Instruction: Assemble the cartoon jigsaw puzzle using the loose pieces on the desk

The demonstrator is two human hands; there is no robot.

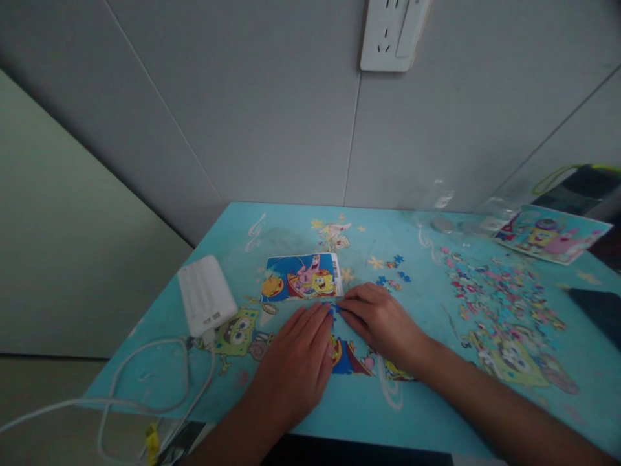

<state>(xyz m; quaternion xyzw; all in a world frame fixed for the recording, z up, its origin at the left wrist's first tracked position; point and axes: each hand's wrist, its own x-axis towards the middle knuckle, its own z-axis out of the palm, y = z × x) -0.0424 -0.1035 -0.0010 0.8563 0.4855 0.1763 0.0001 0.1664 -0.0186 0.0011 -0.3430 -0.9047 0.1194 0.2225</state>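
A partly joined puzzle (350, 360) with blue and red parts lies on the tabletop, partly covered by my hands. My left hand (301, 356) rests over its left side, fingers together, with the fingertips at small blue pieces. From the right, my right hand (381, 317) reaches in, its fingers pinched on a blue puzzle piece (336, 309) near the left fingertips. Just beyond the hands lies a cartoon picture card (303, 277). Several loose blue pieces (398, 260) are behind my right hand. Whether my left hand grips a piece is hidden.
A white power bank (206, 295) with a cable (187, 362) sits on the left of the blue table (272, 223). Many loose pieces (499, 291) spread across the right. Behind them are clear containers (495, 217), a second picture card (553, 234) and a dark object (599, 314).
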